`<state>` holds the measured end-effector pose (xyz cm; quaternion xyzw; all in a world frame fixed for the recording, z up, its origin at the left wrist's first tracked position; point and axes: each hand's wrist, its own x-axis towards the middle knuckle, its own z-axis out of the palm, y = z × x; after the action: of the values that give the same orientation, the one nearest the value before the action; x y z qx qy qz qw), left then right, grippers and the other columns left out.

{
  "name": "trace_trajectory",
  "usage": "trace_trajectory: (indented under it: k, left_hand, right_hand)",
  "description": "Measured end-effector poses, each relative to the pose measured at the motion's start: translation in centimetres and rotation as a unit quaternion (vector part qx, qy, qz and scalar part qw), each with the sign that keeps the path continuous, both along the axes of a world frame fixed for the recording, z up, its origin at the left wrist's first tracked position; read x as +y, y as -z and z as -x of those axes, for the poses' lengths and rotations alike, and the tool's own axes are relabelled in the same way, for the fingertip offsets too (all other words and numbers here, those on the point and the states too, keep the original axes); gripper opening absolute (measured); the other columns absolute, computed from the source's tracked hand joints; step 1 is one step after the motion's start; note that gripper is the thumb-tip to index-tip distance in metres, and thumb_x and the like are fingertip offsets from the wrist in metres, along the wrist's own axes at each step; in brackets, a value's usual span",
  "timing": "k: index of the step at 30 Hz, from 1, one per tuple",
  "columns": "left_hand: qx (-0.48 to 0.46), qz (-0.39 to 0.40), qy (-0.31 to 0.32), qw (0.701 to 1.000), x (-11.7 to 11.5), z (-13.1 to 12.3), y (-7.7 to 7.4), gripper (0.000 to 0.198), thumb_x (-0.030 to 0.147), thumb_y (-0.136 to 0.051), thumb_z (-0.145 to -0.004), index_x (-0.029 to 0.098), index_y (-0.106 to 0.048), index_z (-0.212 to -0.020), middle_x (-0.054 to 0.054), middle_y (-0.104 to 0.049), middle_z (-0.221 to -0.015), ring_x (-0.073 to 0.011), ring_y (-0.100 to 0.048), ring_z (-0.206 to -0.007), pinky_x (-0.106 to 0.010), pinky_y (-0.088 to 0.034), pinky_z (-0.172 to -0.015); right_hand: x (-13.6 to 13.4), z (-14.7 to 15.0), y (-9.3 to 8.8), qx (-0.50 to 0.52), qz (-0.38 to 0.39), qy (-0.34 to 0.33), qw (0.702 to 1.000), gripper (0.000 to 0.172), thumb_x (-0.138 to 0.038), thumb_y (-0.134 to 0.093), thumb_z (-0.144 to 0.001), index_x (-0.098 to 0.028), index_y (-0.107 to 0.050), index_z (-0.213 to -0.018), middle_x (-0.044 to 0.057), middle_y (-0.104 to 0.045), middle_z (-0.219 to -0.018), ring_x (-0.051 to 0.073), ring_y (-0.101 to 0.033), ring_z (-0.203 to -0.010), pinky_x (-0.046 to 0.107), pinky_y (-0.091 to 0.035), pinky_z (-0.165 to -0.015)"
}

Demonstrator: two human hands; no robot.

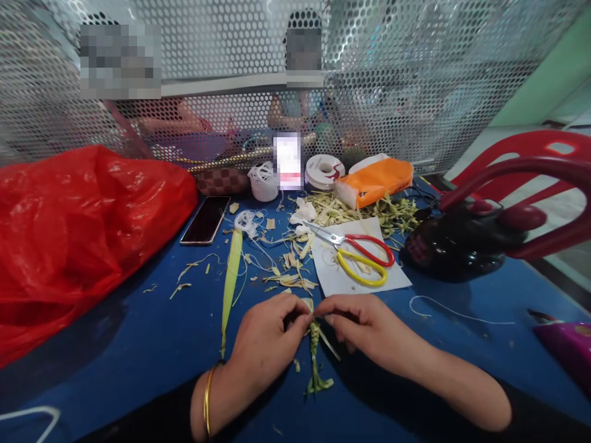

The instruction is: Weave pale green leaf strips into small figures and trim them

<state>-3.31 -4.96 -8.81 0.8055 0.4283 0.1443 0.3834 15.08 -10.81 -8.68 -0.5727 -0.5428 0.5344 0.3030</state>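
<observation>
Between my two hands is a small braided piece of green leaf strips [314, 351], its tail fanning out toward me above the blue table. My left hand [272, 335] pinches its upper end between thumb and forefinger; a gold bangle circles that wrist. From the other side my right hand [364, 323] grips the same end, with thumb and forefinger close together. A loose strip sticks out to the lower right of the braid. Just beyond my hands, scissors [362, 258] with one red and one yellow handle lie on white paper [332, 277]. A long pale green leaf [231, 277] lies left of my hands.
Leaf scraps [290, 280] and white thread [249, 223] litter the blue table [152, 344]. Behind stand a lit phone [289, 157], a ribbon spool [318, 172] and an orange packet [378, 181]. A red bag [92, 246] fills the left; a dark kettle-like pot [452, 246] stands right.
</observation>
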Motion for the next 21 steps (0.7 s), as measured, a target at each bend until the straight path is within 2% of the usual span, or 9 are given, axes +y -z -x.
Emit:
trace_trajectory:
  k: [4,7,11,16,21]
  left_hand:
    - [0.015,-0.013,0.022,1.000,0.27,0.17,-0.26,0.012,0.021,-0.055,-0.084,0.024,-0.066,-0.080,0.003,-0.067,-0.079,-0.0148,-0.060,-0.075,-0.027,-0.040,-0.067]
    - [0.001,-0.021,0.021,1.000,0.27,0.13,-0.24,0.012,0.018,-0.056,-0.084,0.022,-0.066,-0.078,0.002,-0.066,-0.079,-0.0149,-0.060,-0.075,-0.028,-0.041,-0.067]
    - [-0.065,-0.017,0.014,0.998,0.30,-0.09,-0.05,0.011,0.015,-0.057,-0.081,0.020,-0.065,-0.076,0.000,-0.065,-0.078,-0.0143,-0.060,-0.075,-0.027,-0.043,-0.069]
    - [-0.106,0.039,0.011,0.994,0.58,-0.47,0.13,0.009,0.019,-0.059,-0.081,0.019,-0.064,-0.074,0.000,-0.064,-0.074,-0.0134,-0.059,-0.070,-0.024,-0.044,-0.063]
    - [-0.123,0.158,0.001,0.980,0.61,-0.61,0.24,0.012,0.025,-0.056,-0.083,0.017,-0.060,-0.076,0.004,-0.055,-0.063,-0.0072,-0.050,-0.045,-0.020,-0.039,-0.046]
  right_hand:
    - [-0.24,-0.02,-0.23,-0.113,-0.128,-0.068,0.983,0.031,-0.008,-0.045,-0.084,-0.022,-0.070,-0.095,0.000,-0.067,-0.078,0.012,-0.059,-0.070,0.024,-0.044,-0.064]
    - [-0.35,0.05,-0.39,-0.144,-0.160,-0.094,0.972,0.031,-0.009,-0.045,-0.085,-0.021,-0.070,-0.098,0.002,-0.070,-0.085,0.014,-0.061,-0.077,0.025,-0.044,-0.068]
    - [-0.33,0.01,-0.28,-0.143,-0.146,-0.094,0.974,0.032,-0.008,-0.045,-0.085,-0.022,-0.071,-0.098,0.002,-0.071,-0.084,0.014,-0.062,-0.075,0.024,-0.043,-0.067]
    - [-0.13,-0.11,-0.11,-0.140,-0.115,-0.082,0.980,0.027,-0.012,-0.046,-0.087,-0.022,-0.070,-0.095,-0.001,-0.067,-0.075,0.012,-0.057,-0.065,0.022,-0.040,-0.061]
    - [-0.15,-0.17,0.05,-0.128,-0.087,-0.072,0.985,0.023,-0.016,-0.046,-0.089,-0.021,-0.068,-0.091,-0.003,-0.061,-0.065,0.011,-0.054,-0.059,0.022,-0.039,-0.058]
